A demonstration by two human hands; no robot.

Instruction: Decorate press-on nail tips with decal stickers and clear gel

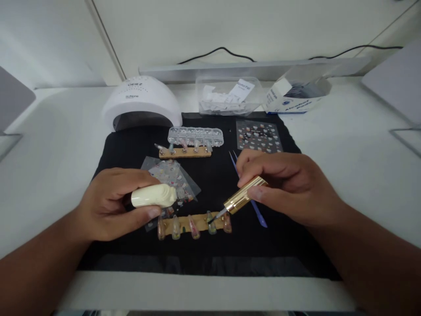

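Left hand (108,206): I close it around the cream bottle (153,195).
Right hand (289,186): pinches the gold brush (241,199); bristles touch the fourth nail tip (212,222).
Nail strip (192,223): near mat's (213,175) front edge.
Progress: judged late; fifth tip left.

White table (345,145) — pale wall (164,30)

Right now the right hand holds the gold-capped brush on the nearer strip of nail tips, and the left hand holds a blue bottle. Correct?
Not quite. In the head view the bottle in the left hand is cream-white, not blue. The right hand does hold the gold-capped brush on the nearer strip of nail tips.
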